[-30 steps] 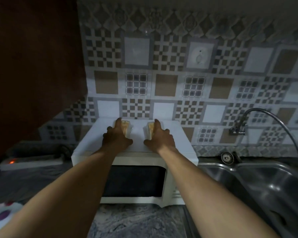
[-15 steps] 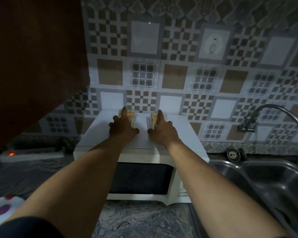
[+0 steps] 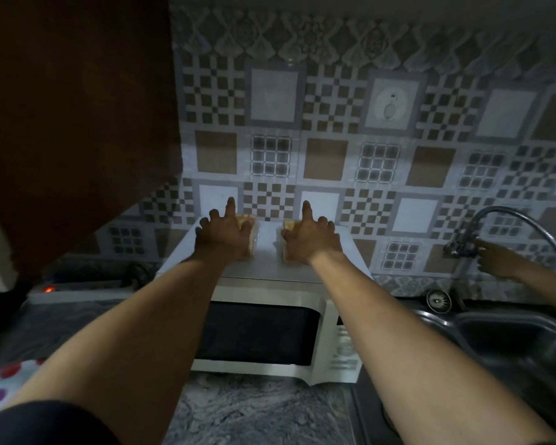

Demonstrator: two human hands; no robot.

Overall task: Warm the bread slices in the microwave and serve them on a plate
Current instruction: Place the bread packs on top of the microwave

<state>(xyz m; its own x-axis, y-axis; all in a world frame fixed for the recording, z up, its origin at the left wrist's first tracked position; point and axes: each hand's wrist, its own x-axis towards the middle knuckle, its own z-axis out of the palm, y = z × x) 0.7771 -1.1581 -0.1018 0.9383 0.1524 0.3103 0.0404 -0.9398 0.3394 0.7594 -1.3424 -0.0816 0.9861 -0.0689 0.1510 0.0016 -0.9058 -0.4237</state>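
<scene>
Dim kitchen: tiled wall (image 3: 334,139), counter (image 3: 254,412) w/ sink (image 3: 507,319).
Tiles in grey, white & tan checks, scalloped border along top. Dark brown cabinet (image 3: 71,123) upper L. Counter is grey marbled stone; steel sink on R, curved tap (image 3: 461,247) on wall behind it. Power strip (image 3: 77,292) far L, red light on. Light low, bluish.

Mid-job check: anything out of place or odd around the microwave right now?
Yes: another person's hand reaches in from the right edge to the tap above the sink. Nothing else looks spilled or askew: the left hand and right hand each rest on wrapped bread atop the shut microwave.
</scene>
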